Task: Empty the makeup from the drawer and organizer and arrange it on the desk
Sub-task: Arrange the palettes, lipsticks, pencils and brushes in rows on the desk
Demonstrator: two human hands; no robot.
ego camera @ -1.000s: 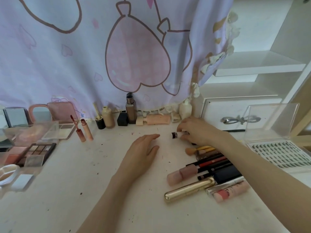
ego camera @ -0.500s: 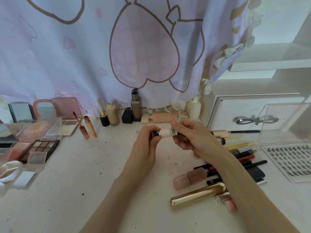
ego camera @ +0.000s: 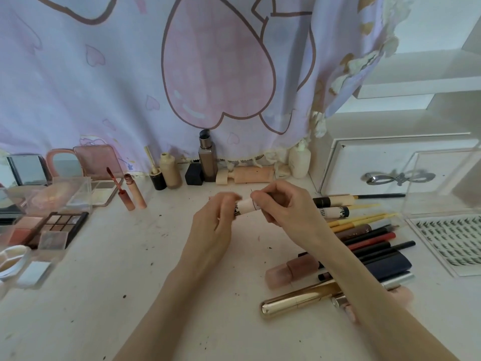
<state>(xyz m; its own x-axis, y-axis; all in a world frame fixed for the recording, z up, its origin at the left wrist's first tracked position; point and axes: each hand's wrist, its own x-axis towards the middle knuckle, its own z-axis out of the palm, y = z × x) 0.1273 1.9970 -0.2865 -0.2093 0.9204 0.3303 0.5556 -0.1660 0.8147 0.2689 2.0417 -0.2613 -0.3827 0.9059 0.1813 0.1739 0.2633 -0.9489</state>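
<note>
Now, tube: a white makeup tube (ego camera: 246, 206) is held level above the counter (ego camera: 109, 295).
Left hand (ego camera: 212, 225): fingers curl round its dark end.
Right hand (ego camera: 282, 207): grasps the other end.

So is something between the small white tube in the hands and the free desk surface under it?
Nothing visible does. Both the left hand and right hand hold the white tube above bare desk.

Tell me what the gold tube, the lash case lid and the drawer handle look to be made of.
Gold tube: shiny metal or metallised plastic, judging by its mirror-like highlights.
Lash case lid: clear hard plastic; the drawer shows through it.
Drawer handle: polished silver metal, probably, from its bright reflections.
</note>
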